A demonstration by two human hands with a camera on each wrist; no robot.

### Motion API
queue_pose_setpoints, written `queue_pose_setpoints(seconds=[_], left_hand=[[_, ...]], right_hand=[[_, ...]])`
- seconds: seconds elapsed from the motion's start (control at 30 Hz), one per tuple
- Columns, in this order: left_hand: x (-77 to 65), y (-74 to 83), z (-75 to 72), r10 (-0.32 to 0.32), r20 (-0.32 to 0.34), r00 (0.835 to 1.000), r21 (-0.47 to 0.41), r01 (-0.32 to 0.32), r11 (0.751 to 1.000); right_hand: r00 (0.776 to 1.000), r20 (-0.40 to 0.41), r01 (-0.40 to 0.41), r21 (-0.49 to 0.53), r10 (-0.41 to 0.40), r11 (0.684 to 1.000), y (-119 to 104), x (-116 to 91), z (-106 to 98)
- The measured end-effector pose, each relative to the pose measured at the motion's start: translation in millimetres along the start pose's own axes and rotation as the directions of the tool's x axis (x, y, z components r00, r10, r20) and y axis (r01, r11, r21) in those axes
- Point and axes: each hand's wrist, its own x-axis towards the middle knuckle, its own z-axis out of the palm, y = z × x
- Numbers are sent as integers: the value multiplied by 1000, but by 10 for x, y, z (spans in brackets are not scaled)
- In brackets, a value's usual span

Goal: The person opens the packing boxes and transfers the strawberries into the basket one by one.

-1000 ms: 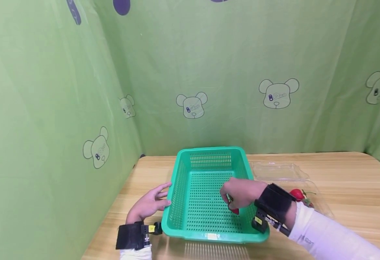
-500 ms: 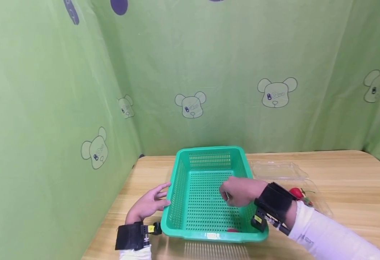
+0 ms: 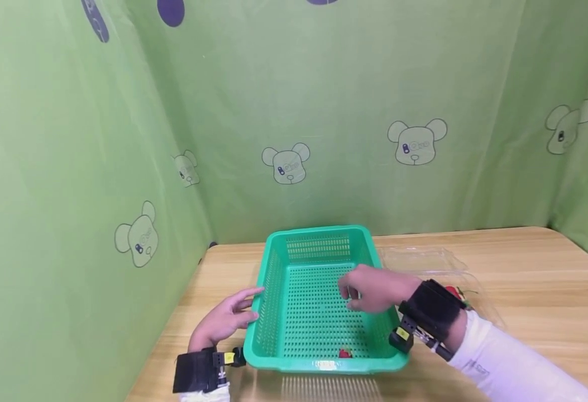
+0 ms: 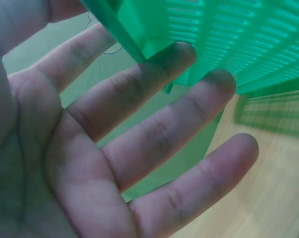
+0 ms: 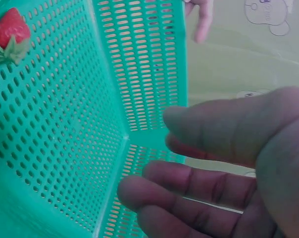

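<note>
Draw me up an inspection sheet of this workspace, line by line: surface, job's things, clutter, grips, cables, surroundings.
Surface: light wood-grain table.
Job's things: green perforated basket; one strawberry inside, near the wall closest to the person; clear container right of the basket, with red fruit partly hidden behind the right wrist strap.
Clutter: nothing seen.
Grips: left grip has fingers spread at the basket's left side, contact unclear; right grip is over the basket, fingers loosely curved, holding nothing.
Cables: nothing seen.
Surroundings: green curtain printed with bear outlines.
</note>
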Motion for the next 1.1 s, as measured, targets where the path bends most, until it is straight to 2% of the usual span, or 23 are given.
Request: queue_pose_setpoints(seconds=[0.2, 0.5, 0.73, 0.9, 1.1], left_hand=[[1, 4, 1, 10, 1, 1000, 62, -10, 998], [2, -12, -6, 15, 7, 1000, 47, -15, 999], [2, -11, 8, 0, 5, 1000, 34, -1, 999], [4, -22, 10, -4, 8, 1000, 43, 3, 999], [1, 0, -7, -5, 11, 1000, 45, 4, 999]], right_hand=[[998, -57, 22, 30, -20, 999, 45, -66, -47], [989, -136, -47, 101, 61, 994, 156, -211, -114], [969, -231, -51, 161, 88, 986, 280, -344, -87], [942, -306, -70, 213, 134, 975, 357, -454, -41], [886, -410, -118, 249, 215, 961, 462, -593, 23]])
